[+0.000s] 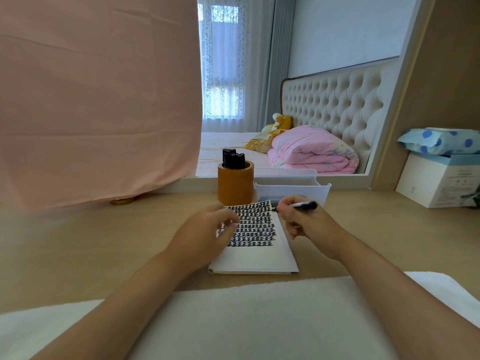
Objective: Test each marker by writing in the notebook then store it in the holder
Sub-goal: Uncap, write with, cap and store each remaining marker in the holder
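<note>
Right hand (309, 224) pinches marker (305, 205) near tip; seems light, stiff, slick. Left hand (205, 229) on notebook (257, 255), blurred, grip unclear. Holder (235, 185) behind.

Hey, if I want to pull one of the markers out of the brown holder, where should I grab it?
Probably pinch one of the markers by its cap, from straight above: they stand upright in the holder and only the caps clear its rim.

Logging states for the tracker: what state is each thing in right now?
notebook, open, page partly filled with black marks
marker, held in right hand, tip by notebook
holder, upright
stored markers, standing in holder
white bin, open-topped, behind notebook
left hand, over notebook, blurred, grip unclear
</note>
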Demonstrator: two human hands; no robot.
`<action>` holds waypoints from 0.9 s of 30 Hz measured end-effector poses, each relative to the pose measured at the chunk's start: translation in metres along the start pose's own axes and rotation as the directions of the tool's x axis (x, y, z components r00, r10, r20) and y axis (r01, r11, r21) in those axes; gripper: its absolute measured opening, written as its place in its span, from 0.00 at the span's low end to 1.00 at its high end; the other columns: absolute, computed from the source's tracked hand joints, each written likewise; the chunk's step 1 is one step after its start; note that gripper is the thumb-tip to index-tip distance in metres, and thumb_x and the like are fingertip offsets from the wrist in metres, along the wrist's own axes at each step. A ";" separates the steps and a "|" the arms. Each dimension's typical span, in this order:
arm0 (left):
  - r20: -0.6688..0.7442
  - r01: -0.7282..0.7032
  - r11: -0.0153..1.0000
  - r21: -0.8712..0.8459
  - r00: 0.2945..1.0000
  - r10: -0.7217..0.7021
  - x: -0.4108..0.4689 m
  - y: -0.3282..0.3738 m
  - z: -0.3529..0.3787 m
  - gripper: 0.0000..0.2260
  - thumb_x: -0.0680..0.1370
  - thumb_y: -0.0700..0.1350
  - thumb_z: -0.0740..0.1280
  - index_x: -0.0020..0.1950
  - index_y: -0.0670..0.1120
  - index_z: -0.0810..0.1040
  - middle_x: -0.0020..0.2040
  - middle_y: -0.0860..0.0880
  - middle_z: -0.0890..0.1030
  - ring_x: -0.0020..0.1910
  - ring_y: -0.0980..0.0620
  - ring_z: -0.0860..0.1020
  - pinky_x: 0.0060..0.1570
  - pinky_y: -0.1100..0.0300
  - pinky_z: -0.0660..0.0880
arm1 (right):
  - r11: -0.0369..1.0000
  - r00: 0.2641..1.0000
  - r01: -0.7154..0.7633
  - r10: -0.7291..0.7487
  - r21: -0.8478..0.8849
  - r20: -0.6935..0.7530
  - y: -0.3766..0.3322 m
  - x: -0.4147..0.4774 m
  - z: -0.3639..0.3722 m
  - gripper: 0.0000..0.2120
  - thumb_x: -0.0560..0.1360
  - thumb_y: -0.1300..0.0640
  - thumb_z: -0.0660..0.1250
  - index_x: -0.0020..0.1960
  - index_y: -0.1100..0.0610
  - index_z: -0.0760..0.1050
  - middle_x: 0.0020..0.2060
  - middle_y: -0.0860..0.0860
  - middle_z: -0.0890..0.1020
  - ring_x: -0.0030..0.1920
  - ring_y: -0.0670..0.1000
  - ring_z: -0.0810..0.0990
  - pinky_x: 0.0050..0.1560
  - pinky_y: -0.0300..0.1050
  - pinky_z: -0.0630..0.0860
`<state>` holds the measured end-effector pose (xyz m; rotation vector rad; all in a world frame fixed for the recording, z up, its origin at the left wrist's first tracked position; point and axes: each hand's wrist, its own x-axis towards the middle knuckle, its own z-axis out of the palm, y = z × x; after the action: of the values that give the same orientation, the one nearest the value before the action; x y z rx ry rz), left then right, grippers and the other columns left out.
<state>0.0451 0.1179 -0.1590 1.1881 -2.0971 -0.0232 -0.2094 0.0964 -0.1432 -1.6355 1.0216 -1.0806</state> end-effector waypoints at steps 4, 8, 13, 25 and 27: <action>0.187 -0.151 0.987 0.053 0.973 0.139 -0.003 0.028 0.012 0.10 0.79 0.55 0.65 0.58 0.58 0.79 0.49 0.62 0.76 0.48 0.61 0.72 0.44 0.65 0.71 | 0.990 0.996 -0.092 0.094 0.108 -0.011 0.002 0.000 0.001 0.12 0.83 0.61 0.56 0.55 0.58 0.78 0.34 0.59 0.78 0.27 0.56 0.74 0.29 0.45 0.73; 0.275 -0.189 0.976 0.107 0.949 0.154 -0.006 0.030 0.020 0.17 0.76 0.65 0.62 0.62 0.61 0.77 0.49 0.64 0.72 0.49 0.63 0.69 0.44 0.64 0.71 | 0.992 0.991 -0.123 0.124 0.018 -0.050 0.006 -0.003 0.004 0.04 0.78 0.66 0.65 0.49 0.60 0.77 0.34 0.59 0.81 0.30 0.56 0.78 0.24 0.40 0.70; 0.321 -0.177 0.978 0.112 0.938 0.133 -0.008 0.029 0.022 0.21 0.75 0.68 0.60 0.65 0.63 0.75 0.52 0.62 0.72 0.51 0.62 0.67 0.44 0.64 0.68 | 0.989 0.991 -0.124 0.119 -0.085 -0.062 0.011 -0.003 0.005 0.08 0.75 0.61 0.72 0.38 0.58 0.74 0.28 0.57 0.78 0.24 0.52 0.71 0.23 0.39 0.65; 0.382 -0.122 0.987 0.108 0.922 0.072 -0.008 0.032 0.020 0.21 0.75 0.67 0.61 0.66 0.63 0.74 0.55 0.60 0.72 0.53 0.61 0.67 0.49 0.62 0.72 | 0.953 0.992 -0.109 0.086 -0.281 -0.092 0.014 -0.003 0.011 0.10 0.73 0.64 0.71 0.36 0.58 0.71 0.25 0.49 0.76 0.24 0.43 0.71 0.28 0.37 0.70; 0.383 -0.116 0.987 0.108 0.921 0.066 -0.008 0.032 0.020 0.21 0.75 0.67 0.61 0.66 0.63 0.74 0.55 0.60 0.72 0.53 0.61 0.67 0.49 0.62 0.72 | 0.946 0.994 -0.091 0.067 -0.310 -0.090 0.015 -0.002 0.011 0.10 0.72 0.64 0.72 0.36 0.58 0.73 0.27 0.49 0.77 0.26 0.43 0.72 0.29 0.38 0.71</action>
<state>0.0121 0.1362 -0.1668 1.2367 -2.5253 -0.0810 -0.2015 0.0974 -0.1606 -1.7952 1.3553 -0.9712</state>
